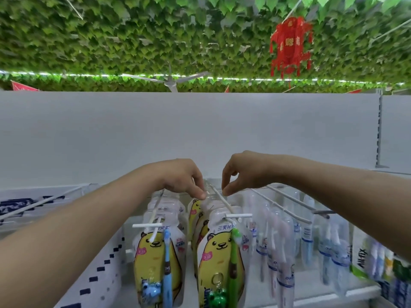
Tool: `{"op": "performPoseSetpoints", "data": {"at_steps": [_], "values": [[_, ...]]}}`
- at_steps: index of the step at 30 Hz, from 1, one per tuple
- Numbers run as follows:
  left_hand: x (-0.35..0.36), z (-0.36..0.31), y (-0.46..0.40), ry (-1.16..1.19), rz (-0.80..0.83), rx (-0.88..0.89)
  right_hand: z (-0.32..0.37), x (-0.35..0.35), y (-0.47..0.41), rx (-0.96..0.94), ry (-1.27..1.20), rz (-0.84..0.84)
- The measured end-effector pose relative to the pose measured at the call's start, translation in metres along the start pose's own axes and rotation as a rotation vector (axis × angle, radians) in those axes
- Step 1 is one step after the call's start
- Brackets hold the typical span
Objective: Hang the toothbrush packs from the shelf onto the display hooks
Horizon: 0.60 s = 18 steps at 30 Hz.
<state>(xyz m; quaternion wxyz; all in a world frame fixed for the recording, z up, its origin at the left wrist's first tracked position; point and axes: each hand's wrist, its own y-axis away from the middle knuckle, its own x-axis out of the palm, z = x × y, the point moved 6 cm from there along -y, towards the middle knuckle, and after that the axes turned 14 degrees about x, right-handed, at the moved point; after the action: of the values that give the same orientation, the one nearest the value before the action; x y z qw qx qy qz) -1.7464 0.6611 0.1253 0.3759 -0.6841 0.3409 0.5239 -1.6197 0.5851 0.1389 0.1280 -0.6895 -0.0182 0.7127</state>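
Observation:
Yellow bear toothbrush packs hang in two rows on white display hooks. The left row's front pack [159, 261] carries a blue brush, the right row's front pack [220, 265] a green one. My left hand [184, 178] reaches over the middle hook [222, 200] and pinches the top of a rear pack [205, 200] on it. On the other side of the same hook, my right hand [238, 172] hovers with thumb and forefinger curled close together, pinching at that pack's top edge; what it holds is unclear.
More hooks to the right carry clear packs of toothbrushes [280, 247]. An empty white hook [37, 203] sticks out at the left. A white back panel [200, 134] rises behind. Boxed goods [364, 258] stand at the lower right.

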Motion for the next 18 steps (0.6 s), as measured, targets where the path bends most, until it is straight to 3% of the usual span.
{"op": "performPoseSetpoints", "data": {"at_steps": [18], "values": [[0.009, 0.017, -0.040, -0.108, 0.036, 0.006, 0.000, 0.027, -0.057, -0.017, 0.095, 0.103]]}}
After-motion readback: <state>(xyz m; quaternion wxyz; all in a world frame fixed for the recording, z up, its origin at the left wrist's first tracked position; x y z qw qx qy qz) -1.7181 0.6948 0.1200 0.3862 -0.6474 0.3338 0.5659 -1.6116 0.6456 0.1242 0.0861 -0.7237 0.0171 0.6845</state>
